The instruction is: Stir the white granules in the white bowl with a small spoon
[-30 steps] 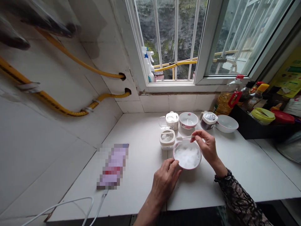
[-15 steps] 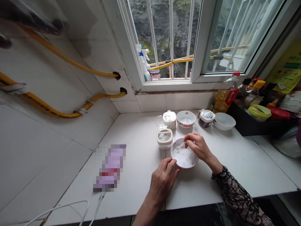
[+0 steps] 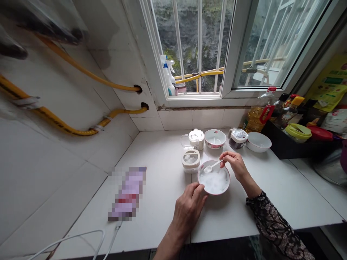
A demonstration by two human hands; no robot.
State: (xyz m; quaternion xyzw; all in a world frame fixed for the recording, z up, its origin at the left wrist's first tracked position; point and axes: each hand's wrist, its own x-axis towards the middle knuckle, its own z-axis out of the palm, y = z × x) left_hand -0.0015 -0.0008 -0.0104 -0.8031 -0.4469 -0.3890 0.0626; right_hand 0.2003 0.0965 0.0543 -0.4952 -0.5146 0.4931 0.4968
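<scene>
A bowl (image 3: 215,183) of white, powdery or foamy stuff stands on the white counter. My left hand (image 3: 189,204) steadies its near left side, thumb and fingertips closed on the rim. Between the thumb and fingers of my right hand (image 3: 235,165) is a small white spoon (image 3: 211,167), its scoop hanging over the back left of the bowl, above the white contents. Just left of the bowl sits a square jar (image 3: 191,162) with a cream-framed clear lid and white stuff inside.
Behind stand another jar with its clear lid up (image 3: 197,139), a flowered bowl (image 3: 215,140) with a spoon in it, a dark-filled jar (image 3: 238,138) and a white bowl (image 3: 258,142). An oil bottle (image 3: 258,112) and a black condiment box (image 3: 284,144) fill the right back. A blurred purple object (image 3: 128,195) lies left.
My right hand has moved slightly right and up. The spoon has lifted out of the white stuff, so its scoop now shows. My left hand stays on the rim.
</scene>
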